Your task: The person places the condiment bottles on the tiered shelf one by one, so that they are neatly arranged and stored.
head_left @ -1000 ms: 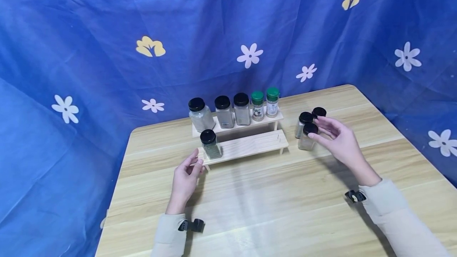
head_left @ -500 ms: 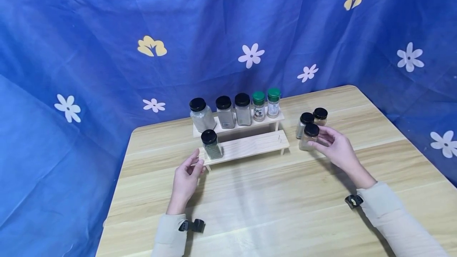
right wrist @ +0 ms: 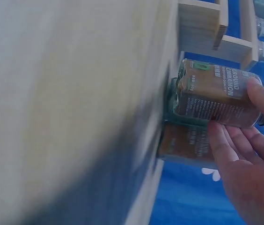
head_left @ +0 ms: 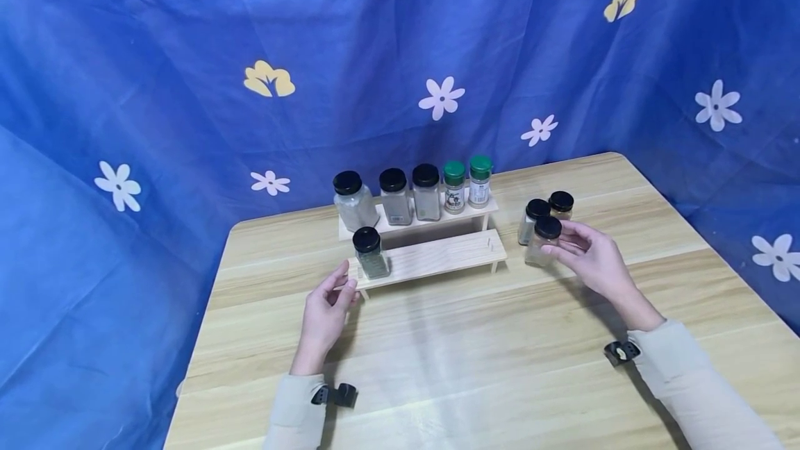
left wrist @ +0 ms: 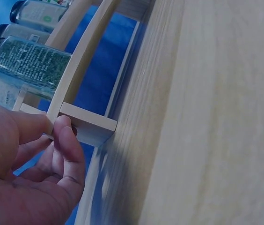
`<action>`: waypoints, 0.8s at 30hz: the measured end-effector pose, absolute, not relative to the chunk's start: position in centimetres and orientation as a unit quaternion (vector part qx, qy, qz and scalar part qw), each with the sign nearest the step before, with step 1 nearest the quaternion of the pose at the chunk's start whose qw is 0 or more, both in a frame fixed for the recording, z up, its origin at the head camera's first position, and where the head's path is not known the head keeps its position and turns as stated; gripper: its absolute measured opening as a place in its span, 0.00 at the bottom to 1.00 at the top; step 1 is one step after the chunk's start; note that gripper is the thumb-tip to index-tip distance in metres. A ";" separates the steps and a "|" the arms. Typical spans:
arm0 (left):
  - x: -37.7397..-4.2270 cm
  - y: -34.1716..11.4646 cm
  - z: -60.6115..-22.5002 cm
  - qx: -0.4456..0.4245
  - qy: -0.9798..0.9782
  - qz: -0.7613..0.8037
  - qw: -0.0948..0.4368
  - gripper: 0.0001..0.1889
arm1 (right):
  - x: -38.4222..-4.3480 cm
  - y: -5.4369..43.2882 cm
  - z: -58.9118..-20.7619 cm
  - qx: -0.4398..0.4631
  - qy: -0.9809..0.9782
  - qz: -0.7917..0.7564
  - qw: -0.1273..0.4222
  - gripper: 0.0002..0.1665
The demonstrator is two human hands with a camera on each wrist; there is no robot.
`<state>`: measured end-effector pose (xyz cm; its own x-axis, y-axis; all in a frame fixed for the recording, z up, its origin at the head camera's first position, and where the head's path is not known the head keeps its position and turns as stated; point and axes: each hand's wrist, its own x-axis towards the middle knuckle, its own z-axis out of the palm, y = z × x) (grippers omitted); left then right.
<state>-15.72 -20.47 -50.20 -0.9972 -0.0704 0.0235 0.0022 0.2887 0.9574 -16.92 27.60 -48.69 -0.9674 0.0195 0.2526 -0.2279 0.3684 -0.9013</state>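
While the ground cinnamon jar (head_left: pixel 538 253) stands roughly upright right of centre in the head view, the right hand (head_left: pixel 596 260) has it pinched, thumb on one side, fingers on the other, spread just the jar's width. Whether its base touches the table (head_left: pixel 450 367) I can't tell! Just behind, two more black-lidded containers: a left companion (head_left: pixel 526 230) and a rear companion (head_left: pixel 562 215).

Over to mid-frame, and the left hand (head_left: pixel 325 311) pinches the left end of the wooden rack's lower shelf (head_left: pixel 444 253), thumb and fingertips nearly meeting across the thin board. Right beside those fingers, the green herb jar (head_left: pixel 373 264) stands on that shelf, black lid on.

Up behind it, the upper shelf (head_left: pixel 400 229) carries a full row: three black-lidded jars (head_left: pixel 396 207) to the left, two green-capped shakers (head_left: pixel 479 191) to the right. And across the top, blue cloth (head_left: pixel 169 75) printed with white and yellow flowers!
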 end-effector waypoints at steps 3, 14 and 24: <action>-15.8 -20.6 -50.1 0.023 -0.804 -0.593 0.030 0.25 | -16.9 27.2 -48.0 0.066 -0.814 0.564 0.119 0.32; -15.9 -20.8 -49.9 0.024 -0.811 -0.584 0.042 0.24 | -17.3 23.5 -45.5 0.108 -0.798 0.577 0.134 0.32; -15.9 -20.6 -50.1 0.021 -0.806 -0.591 0.042 0.24 | -18.4 18.7 -44.3 0.145 -0.786 0.591 0.108 0.31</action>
